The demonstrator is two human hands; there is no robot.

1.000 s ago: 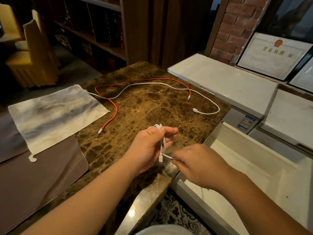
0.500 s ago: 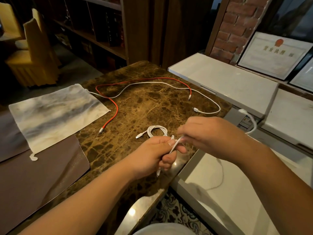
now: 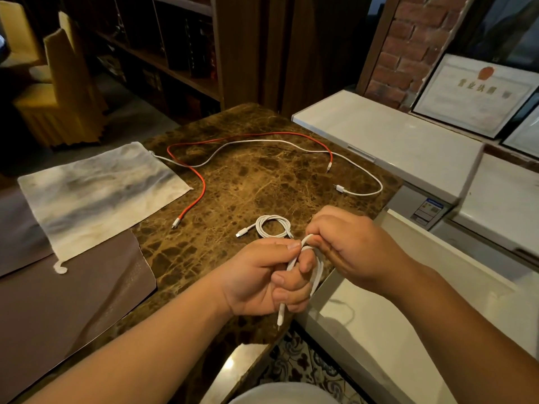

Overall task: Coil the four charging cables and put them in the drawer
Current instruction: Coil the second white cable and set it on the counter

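Low in the middle of the frame, the left hand (image 3: 269,279) is gripping a white cable (image 3: 291,265) with fingers curled round it, the thumb pressing it near the top. One plug end (image 3: 281,314) is hanging down below the fist. The right hand (image 3: 347,247) is sitting just beside it, touching, its fingers bent and pinching the same cable where it bends over the left index finger; a loop of the cable is running down between the two hands.

Just above the hands, a coiled white cable (image 3: 272,227) is lying on the brown marble table (image 3: 262,185) — a small neat ring with one plug poking out to the left. Farther up the table, a red cable (image 3: 201,186) and a long white cable (image 3: 360,173) are lying uncoiled, crossing each other in wide curves.

At the lower right of the frame, an open white drawer (image 3: 379,330) is sitting beside the table edge, under the right forearm. A grey-and-white cloth (image 3: 99,193) is lying at the left, partly over a brown mat (image 3: 67,310). A framed certificate (image 3: 478,94) is leaning at the upper right — yellow chairs (image 3: 58,91) are standing at the upper left.
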